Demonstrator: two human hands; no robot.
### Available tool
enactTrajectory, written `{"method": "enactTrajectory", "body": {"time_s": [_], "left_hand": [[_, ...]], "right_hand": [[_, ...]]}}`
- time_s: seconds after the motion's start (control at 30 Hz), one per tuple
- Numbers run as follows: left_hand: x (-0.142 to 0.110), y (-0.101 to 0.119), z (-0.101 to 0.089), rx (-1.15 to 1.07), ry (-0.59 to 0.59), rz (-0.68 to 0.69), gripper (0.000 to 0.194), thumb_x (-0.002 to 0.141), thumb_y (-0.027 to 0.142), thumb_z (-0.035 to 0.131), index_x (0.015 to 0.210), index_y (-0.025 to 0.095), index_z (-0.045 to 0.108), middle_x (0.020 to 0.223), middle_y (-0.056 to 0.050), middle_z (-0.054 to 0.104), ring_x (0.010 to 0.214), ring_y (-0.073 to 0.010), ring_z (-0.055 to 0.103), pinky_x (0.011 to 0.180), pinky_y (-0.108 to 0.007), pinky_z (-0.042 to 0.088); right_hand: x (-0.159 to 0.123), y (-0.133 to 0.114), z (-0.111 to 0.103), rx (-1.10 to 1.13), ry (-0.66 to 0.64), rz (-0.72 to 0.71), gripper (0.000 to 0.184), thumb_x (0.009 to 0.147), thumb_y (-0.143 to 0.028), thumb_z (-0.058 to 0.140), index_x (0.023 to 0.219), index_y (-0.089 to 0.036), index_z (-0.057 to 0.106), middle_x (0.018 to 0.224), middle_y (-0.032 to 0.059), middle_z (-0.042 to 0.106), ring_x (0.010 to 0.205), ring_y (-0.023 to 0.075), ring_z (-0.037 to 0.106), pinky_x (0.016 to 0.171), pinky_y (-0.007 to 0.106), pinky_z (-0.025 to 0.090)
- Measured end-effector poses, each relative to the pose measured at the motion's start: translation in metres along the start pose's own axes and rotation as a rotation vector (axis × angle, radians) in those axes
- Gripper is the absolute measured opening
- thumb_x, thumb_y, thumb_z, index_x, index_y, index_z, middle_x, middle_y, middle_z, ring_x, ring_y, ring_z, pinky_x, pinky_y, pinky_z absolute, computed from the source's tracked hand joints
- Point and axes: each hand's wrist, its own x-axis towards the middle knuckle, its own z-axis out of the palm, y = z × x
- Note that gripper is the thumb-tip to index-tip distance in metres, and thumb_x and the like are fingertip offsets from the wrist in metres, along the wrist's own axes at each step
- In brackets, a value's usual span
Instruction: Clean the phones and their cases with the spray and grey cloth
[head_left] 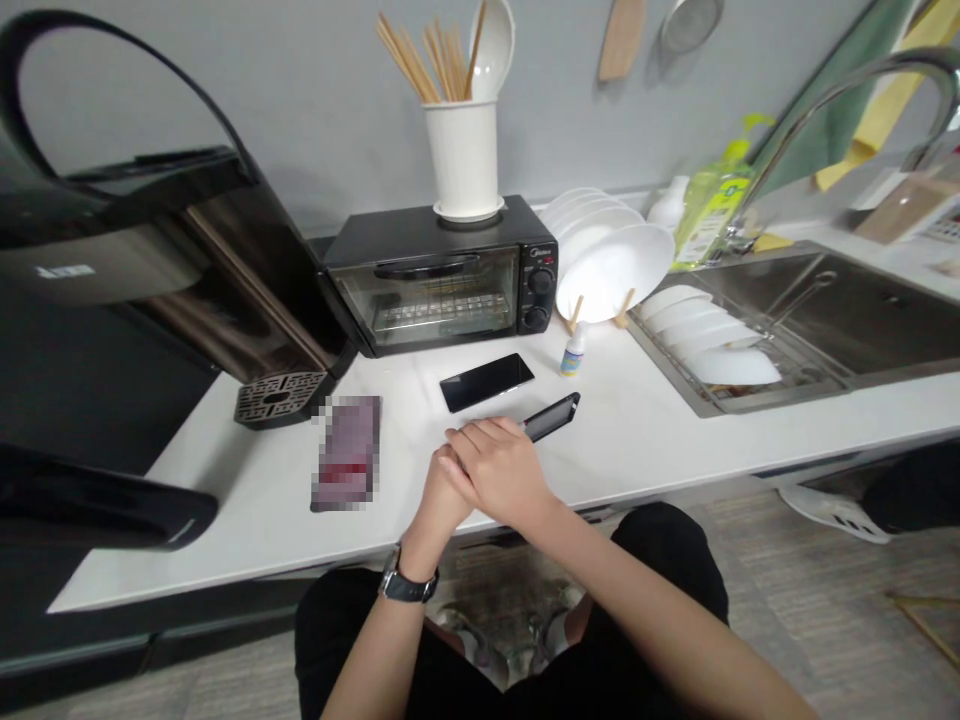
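Head view: right hand (499, 472) lies over left hand (444, 497), together at lower centre; black phone (553, 417) emerges from beneath right hand, long axis toward upper right, right hand nearer. Grip unclear. Second phone (487, 382) lies flat just beyond on white countertop (240, 510).

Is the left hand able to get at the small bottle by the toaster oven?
Probably yes: the left hand sits under the right hand, which must lift first; the small bottle stands just past the black phone.
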Motion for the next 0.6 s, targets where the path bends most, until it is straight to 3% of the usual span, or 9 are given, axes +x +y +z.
{"method": "enactTrajectory", "body": {"time_s": [0.13,0.23,0.3,0.37,0.5,0.6], "left_hand": [[0.002,0.006,-0.01,-0.05,-0.049,-0.014,0.023,0.094,0.016,0.058,0.078,0.015,0.074,0.07,-0.005,0.074,0.063,-0.0186,0.066,0.064,-0.026,0.05],[0.004,0.018,-0.015,-0.193,-0.035,-0.043,0.023,0.1,0.032,0.061,0.103,0.02,0.08,0.088,-0.003,0.082,0.072,-0.0198,0.072,0.071,-0.027,0.053],[0.005,0.024,-0.016,-0.227,-0.03,-0.034,0.025,0.1,0.036,0.062,0.112,0.022,0.079,0.098,-0.004,0.083,0.08,-0.0218,0.075,0.074,-0.028,0.054],[0.005,0.026,-0.016,-0.216,-0.03,-0.018,0.024,0.101,0.035,0.06,0.112,0.023,0.079,0.099,-0.004,0.083,0.084,-0.0231,0.075,0.075,-0.028,0.054],[0.004,0.02,-0.013,-0.045,-0.033,-0.042,0.022,0.097,0.018,0.055,0.089,0.02,0.075,0.077,-0.005,0.076,0.076,-0.023,0.071,0.071,-0.03,0.052],[0.001,0.013,-0.01,0.018,-0.026,-0.051,0.023,0.091,0.008,0.054,0.082,0.02,0.071,0.075,-0.006,0.071,0.078,-0.0231,0.069,0.073,-0.03,0.052]], "right_hand": [[-0.015,0.058,-0.019,-0.074,-0.011,0.047,0.033,0.108,-0.035,0.044,0.101,-0.017,0.072,0.094,0.0082,0.075,0.09,0.0232,0.063,0.082,0.037,0.037],[-0.025,0.105,-0.037,-0.125,-0.011,0.237,0.037,0.107,-0.025,0.041,0.087,-0.018,0.071,0.085,0.0069,0.074,0.084,0.0223,0.062,0.08,0.036,0.037],[-0.024,0.117,-0.041,-0.128,0.01,0.307,0.039,0.106,-0.022,0.039,0.084,-0.018,0.071,0.086,0.0072,0.074,0.085,0.0223,0.063,0.085,0.036,0.038],[-0.018,0.106,-0.036,-0.111,0.065,0.318,0.037,0.104,-0.019,0.04,0.085,-0.019,0.072,0.09,0.008,0.076,0.093,0.024,0.063,0.094,0.038,0.038],[-0.003,0.038,-0.011,-0.035,0.082,0.164,0.03,0.102,-0.023,0.048,0.084,-0.02,0.071,0.088,0.0066,0.075,0.096,0.0252,0.062,0.106,0.043,0.036],[-0.002,0.0,-0.001,-0.014,0.035,0.058,0.027,0.104,-0.029,0.049,0.092,-0.018,0.071,0.095,0.009,0.074,0.094,0.0248,0.061,0.098,0.04,0.04]]}}
